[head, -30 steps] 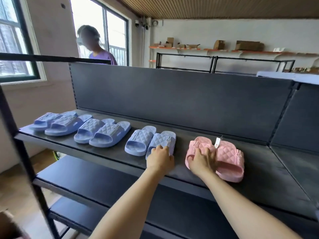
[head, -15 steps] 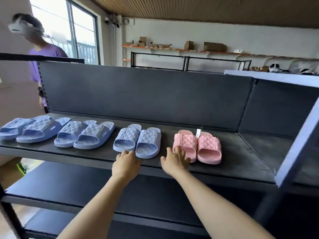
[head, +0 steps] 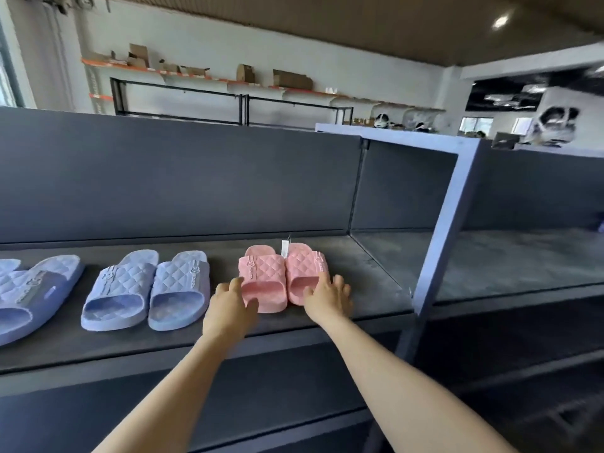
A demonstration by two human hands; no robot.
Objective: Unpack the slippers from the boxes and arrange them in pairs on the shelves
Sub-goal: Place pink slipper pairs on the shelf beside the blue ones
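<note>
A pair of pink quilted slippers (head: 283, 273) lies side by side on the dark shelf (head: 359, 256), a white tag standing between them. My left hand (head: 230, 304) rests with spread fingers against the left pink slipper's open end. Spread the same way, my right hand (head: 327, 297) touches the front of the right pink slipper. Neither hand grips anything. To the left lies a pair of blue quilted slippers (head: 147, 289), and further left another blue slipper (head: 29, 289) is cut off by the frame edge.
A blue-grey upright post (head: 441, 223) bounds the shelf on the right, with another shelf bay (head: 523, 256) beyond it. Lower shelves (head: 261, 397) run beneath. Cardboard boxes (head: 291, 78) sit on a wall shelf far behind.
The view has swung right, so the person at the window and the leftmost slippers are out of frame. My left hand left the blue pair and now touches the pink pair with my right.
</note>
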